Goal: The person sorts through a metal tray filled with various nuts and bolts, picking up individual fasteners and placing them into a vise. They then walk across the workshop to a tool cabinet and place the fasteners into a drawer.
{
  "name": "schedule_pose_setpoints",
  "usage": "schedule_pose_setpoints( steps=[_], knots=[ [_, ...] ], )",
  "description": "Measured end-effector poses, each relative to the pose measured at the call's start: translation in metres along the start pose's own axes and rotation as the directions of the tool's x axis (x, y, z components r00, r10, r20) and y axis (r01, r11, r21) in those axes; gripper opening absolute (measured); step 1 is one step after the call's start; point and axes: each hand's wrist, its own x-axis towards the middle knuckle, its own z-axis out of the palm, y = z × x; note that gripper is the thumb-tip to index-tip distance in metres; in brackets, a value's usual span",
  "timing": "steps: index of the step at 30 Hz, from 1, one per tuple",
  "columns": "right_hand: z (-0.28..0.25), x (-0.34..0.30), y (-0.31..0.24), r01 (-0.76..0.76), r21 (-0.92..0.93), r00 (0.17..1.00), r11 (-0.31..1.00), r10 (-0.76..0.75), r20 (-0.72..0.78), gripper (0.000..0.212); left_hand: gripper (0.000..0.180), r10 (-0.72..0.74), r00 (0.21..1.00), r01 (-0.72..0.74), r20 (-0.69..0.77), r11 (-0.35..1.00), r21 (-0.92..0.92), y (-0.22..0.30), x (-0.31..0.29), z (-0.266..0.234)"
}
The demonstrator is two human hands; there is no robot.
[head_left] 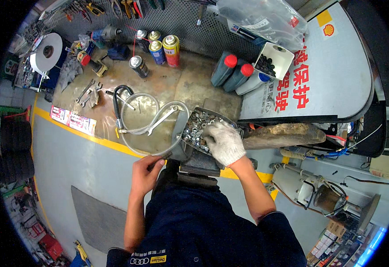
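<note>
My right hand (226, 143), in a white knit work glove, reaches into a metal box (183, 142) of loose nuts and bolts (197, 126). Its thumb and fingers are slightly apart and touch the pile; their tips are partly hidden among the nuts. My bare left hand (147, 172) is closed in a pinch left of the box, near the bench's front edge. A small dark piece shows at its fingertips, too small to name. Beside the box, a combination wrench (162, 120) lies across a coil of clear hose (124, 109) with a black curved end.
Spray cans (171, 51) stand at the back of the bench (190, 80). Oil bottles (224, 69) and a white tub (283, 62) of black parts are at right. More wrenches (88, 92) and a power tool (92, 62) lie left. A worn wooden piece (283, 135) juts out beside my right hand.
</note>
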Motion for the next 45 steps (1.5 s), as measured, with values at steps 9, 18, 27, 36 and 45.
schedule_pose_setpoints(
  steps=[9, 18, 27, 36, 45],
  knots=[
    [0.006, 0.029, 0.009, 0.369, -0.227, 0.916, 0.901, -0.312, 0.252, 0.029, 0.021, -0.075, 0.997, 0.075, 0.031, 0.997, -0.027, 0.017, 0.0, -0.006],
    [-0.002, 0.028, -0.002, 0.384, -0.214, 0.921, 0.898, -0.358, 0.151, 0.025, 0.021, 0.0, 0.998, -0.003, -0.062, 0.998, -0.06, -0.007, -0.002, -0.005],
    [-0.013, 0.034, 0.005, 0.242, -0.351, 0.951, 0.904, -0.149, 0.272, 0.024, 0.024, -0.073, 0.997, 0.072, -0.026, 0.996, -0.043, -0.009, 0.0, -0.011],
    [0.009, 0.037, -0.015, 0.379, -0.271, 0.911, 0.885, -0.305, 0.278, 0.027, 0.024, -0.142, 0.99, 0.142, 0.005, 0.99, -0.008, -0.002, 0.004, -0.014],
    [-0.014, 0.029, 0.004, 0.234, -0.339, 0.955, 0.911, -0.15, 0.255, 0.024, 0.02, -0.037, 0.997, 0.031, -0.073, 0.996, -0.081, -0.017, 0.004, -0.013]
  ],
)
